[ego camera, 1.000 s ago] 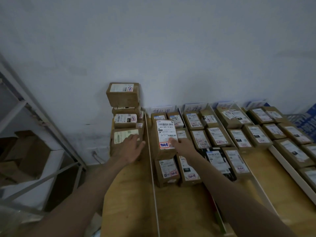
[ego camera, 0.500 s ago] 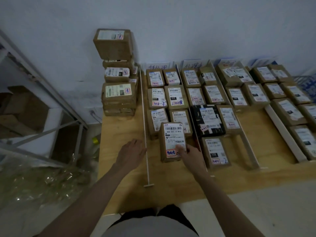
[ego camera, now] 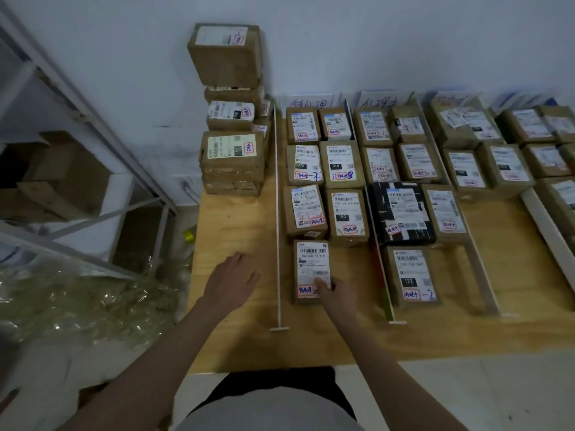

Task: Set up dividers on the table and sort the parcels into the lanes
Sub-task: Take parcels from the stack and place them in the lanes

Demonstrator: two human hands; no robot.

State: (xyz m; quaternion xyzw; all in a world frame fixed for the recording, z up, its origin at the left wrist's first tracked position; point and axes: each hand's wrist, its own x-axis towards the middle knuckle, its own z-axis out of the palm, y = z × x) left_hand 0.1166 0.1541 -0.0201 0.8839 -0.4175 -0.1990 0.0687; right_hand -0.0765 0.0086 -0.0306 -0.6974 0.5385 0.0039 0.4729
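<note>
A brown parcel (ego camera: 311, 265) with a white label lies flat at the near end of the first lane, behind several sorted parcels (ego camera: 325, 188). My right hand (ego camera: 337, 295) holds its near right corner, thumb on the label. My left hand (ego camera: 231, 281) hovers open, fingers spread, over the wooden table (ego camera: 236, 225), left of the thin white divider (ego camera: 277, 213). More white dividers (ego camera: 381, 275) (ego camera: 480, 275) separate lanes of labelled parcels to the right. A stack of unsorted parcels (ego camera: 231, 150) stands at the back left against the wall.
A metal shelf frame (ego camera: 93, 126) holding cardboard stands left of the table. Crumpled clear plastic (ego camera: 77, 300) lies on the floor below it. Paper lane signs (ego camera: 308, 102) lean on the wall. The table's front edge (ego camera: 342, 362) is near my body.
My right hand brought the parcel from the back of the table down to the near end of the first lane. My left hand left the stack and came forward.
</note>
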